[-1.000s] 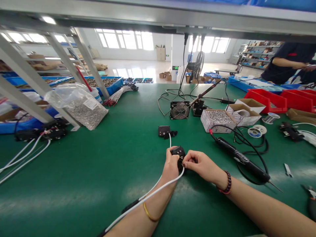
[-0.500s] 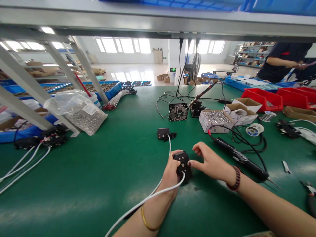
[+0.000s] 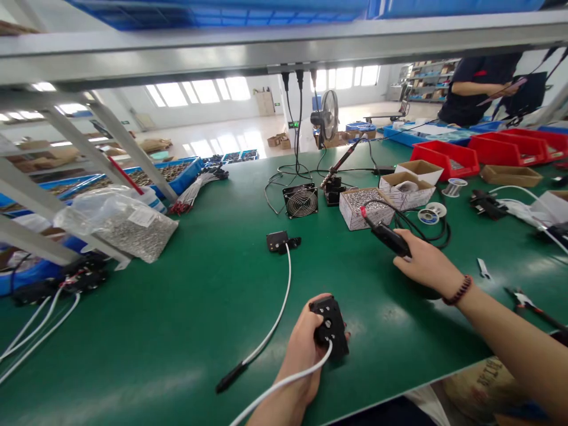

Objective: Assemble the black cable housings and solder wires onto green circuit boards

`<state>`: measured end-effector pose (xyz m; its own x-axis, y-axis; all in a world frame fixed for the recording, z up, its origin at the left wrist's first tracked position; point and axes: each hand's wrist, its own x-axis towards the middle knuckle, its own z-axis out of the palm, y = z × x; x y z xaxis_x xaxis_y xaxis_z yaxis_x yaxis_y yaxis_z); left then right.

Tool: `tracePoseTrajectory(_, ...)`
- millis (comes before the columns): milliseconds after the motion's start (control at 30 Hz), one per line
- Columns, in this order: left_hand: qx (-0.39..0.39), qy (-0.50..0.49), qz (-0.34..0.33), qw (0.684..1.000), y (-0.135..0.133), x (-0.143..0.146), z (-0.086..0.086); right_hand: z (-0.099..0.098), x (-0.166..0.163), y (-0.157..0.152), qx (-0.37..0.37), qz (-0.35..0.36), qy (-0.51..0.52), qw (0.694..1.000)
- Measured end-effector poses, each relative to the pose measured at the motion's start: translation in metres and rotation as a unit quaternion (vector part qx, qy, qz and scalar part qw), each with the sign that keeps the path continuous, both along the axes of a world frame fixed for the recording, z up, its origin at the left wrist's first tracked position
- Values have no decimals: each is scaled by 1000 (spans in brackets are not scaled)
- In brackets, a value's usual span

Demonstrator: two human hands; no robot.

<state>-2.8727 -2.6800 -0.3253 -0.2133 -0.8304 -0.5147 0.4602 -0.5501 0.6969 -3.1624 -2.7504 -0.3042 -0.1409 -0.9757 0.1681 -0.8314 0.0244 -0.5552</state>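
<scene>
My left hand [image 3: 302,346] is closed round a black plastic housing [image 3: 336,340] with small screws on its face, the thumb resting on that face. A white cable [image 3: 290,381] runs from the housing down across my left wrist. To the right, my right hand [image 3: 423,266] is wrapped round a black electric screwdriver [image 3: 389,238], whose red-tagged cord end points to the back left. My fingers hide most of its body, and its bit is not visible. A second black housing [image 3: 277,241] lies on the green table, with a white lead ending in a black plug [image 3: 231,377].
A carton of small screws [image 3: 366,207], a fan [image 3: 300,201] and a soldering iron [image 3: 341,163] stand at the back. Solder spools [image 3: 431,213], a small wrench [image 3: 483,268] and pliers [image 3: 528,299] lie to the right. A bag of metal parts [image 3: 137,228] is at left. Another person [image 3: 479,89] stands behind.
My right hand has left the housing, moved right and taken hold of the electric screwdriver. My left hand still holds the housing, slightly lower in view. The camera view has shifted and tilted.
</scene>
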Motion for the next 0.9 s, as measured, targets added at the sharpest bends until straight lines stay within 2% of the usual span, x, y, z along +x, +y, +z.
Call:
tracePoseTrajectory(67, 10, 15, 11, 1000, 11, -1, 0, 22, -1, 5, -46, 23, -64, 997)
tracePoseTrajectory(133, 6, 37, 30, 999, 18, -3, 1, 44, 3, 13, -95, 59, -159, 981)
tracePoseTrajectory(167, 2, 46, 40, 998, 20, -4, 2, 54, 8, 18, -122, 85, -227, 962)
tracePoseTrajectory(233, -4, 56, 55, 997, 21, -7, 3, 69, 24, 30, -158, 150, -404, 888)
tracePoseTrajectory(300, -9, 51, 72, 996, 21, -10, 3, 76, 43, 42, -152, 199, -527, 812)
tracePoseTrajectory(333, -13, 45, 80, 996, 20, -12, 4, 77, 54, 49, -143, 212, -556, 791)
tracePoseTrajectory(400, -23, 33, 91, 995, 20, -15, 5, 74, 75, 63, -143, 215, -591, 764)
tracePoseTrajectory(500, -30, 23, 96, 995, 21, -18, 7, 67, 102, 85, -183, 206, -621, 734)
tracePoseTrajectory(567, -28, 20, 98, 995, 22, -20, 6, 64, 115, 100, -201, 199, -615, 737)
tracePoseTrajectory(633, -23, 14, 102, 994, 22, -22, 3, 64, 122, 112, -211, 195, -589, 756)
tracePoseTrajectory(767, 4, 7, 106, 994, 23, -24, -4, 64, 119, 123, -215, 205, -562, 772)
tracePoseTrajectory(833, 10, 4, 110, 994, 24, -25, -4, 62, 112, 123, -183, 201, -540, 797)
tracePoseTrajectory(900, 9, 4, 111, 994, 25, -24, -3, 59, 102, 121, -118, 199, -503, 833)
